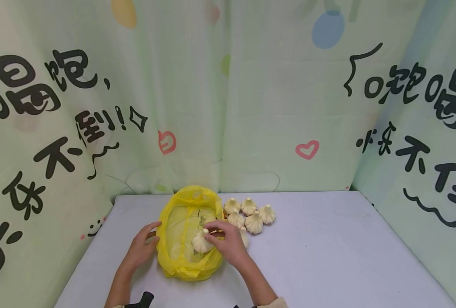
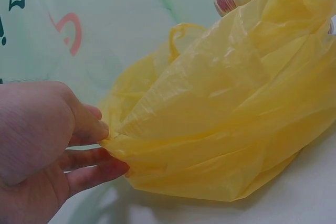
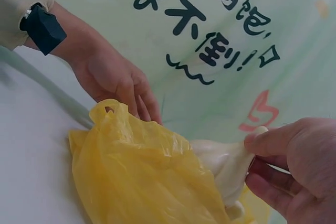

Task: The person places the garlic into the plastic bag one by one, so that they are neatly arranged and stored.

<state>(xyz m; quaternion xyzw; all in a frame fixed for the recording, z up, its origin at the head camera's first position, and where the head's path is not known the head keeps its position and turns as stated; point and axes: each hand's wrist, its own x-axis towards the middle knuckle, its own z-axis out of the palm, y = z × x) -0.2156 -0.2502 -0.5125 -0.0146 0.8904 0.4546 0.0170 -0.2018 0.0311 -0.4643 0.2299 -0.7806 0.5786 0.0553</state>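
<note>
A yellow plastic bag (image 1: pixel 189 273) sits on the table with its mouth spread wide toward me. At its left rim, my left hand (image 1: pixel 141 247) pinches the plastic between thumb and fingers, as the left wrist view of that hand (image 2: pixel 47 140) shows. Over the right part of the mouth, my right hand (image 1: pixel 229 244) grips a white garlic bulb (image 1: pixel 201 242) by its stem. In the right wrist view this bulb (image 3: pixel 223 166) is partly hidden behind the bag's near side. Several other garlic bulbs (image 1: pixel 254 223) stand just right of the bag.
The white table (image 1: pixel 320 256) stretches to the right of the bulbs. A pale green curtain (image 1: pixel 266 102) with black characters encloses the back and both sides. A dark band (image 3: pixel 44 27) is on the left wrist.
</note>
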